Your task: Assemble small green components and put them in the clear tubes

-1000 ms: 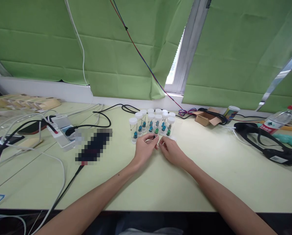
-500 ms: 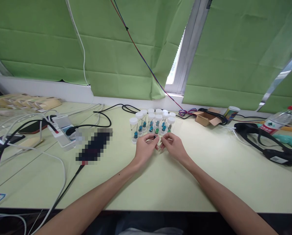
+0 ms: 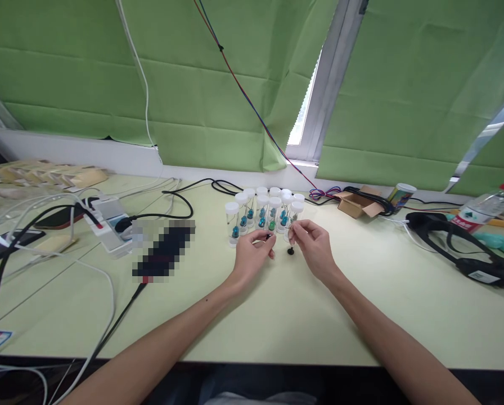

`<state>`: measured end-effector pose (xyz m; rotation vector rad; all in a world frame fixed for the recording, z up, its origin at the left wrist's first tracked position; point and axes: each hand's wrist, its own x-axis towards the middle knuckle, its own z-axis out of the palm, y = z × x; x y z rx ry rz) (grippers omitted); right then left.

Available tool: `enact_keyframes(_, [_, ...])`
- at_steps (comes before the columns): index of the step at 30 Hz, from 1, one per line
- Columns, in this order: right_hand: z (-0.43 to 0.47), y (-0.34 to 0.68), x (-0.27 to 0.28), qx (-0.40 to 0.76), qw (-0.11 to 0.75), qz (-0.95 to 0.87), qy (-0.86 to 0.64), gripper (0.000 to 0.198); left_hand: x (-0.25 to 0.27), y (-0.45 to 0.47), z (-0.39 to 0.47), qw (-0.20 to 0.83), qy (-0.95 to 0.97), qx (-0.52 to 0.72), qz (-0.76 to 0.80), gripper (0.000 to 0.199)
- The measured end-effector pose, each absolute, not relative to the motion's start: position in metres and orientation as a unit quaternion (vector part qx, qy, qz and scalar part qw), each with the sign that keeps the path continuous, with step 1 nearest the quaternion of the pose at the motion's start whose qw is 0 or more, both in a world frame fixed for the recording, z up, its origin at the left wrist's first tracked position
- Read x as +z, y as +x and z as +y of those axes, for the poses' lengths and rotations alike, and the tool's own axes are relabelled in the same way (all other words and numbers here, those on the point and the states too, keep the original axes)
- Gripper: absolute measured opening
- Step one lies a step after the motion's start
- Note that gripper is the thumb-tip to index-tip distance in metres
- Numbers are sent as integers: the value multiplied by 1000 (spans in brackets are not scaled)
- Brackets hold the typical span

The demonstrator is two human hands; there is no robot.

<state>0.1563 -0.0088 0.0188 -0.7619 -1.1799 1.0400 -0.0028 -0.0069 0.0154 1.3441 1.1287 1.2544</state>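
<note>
Several clear plastic vials with white caps stand upright in a cluster (image 3: 232, 216), with small blue and green pieces on thin stems inside. My left hand (image 3: 254, 254) is in front of the cluster, its thumb and forefinger pinched on a small dark thing (image 3: 269, 236) too tiny to make out. To its right, my right hand (image 3: 316, 247) pinches the upper end of a thin-stemmed piece. That piece hangs down and ends in a round black part (image 3: 291, 251), close above or on the table; I cannot tell which. The hands are apart.
On the left are a power strip (image 3: 108, 225), tangled cables and a pixelated dark object (image 3: 163, 253). An open cardboard box (image 3: 355, 203), a can (image 3: 401, 197), a black headset (image 3: 467, 253) and a bottle (image 3: 484, 208) are on the right. Green blinds (image 3: 218, 112) hang behind.
My right hand has moved right, away from my left hand, and the hanging piece with the round black end now shows beneath its fingers. My left hand stays almost still.
</note>
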Motion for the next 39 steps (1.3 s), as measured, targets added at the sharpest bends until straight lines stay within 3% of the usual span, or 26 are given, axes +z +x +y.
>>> enact_keyframes(8, [-11, 155, 22, 573, 604, -483, -270, 20, 13, -3, -6, 472, 567, 492, 463, 25])
enact_keyframes(39, [-12, 153, 17, 572, 561, -521, -294, 28, 13, -2, -9, 464, 597, 490, 433, 23])
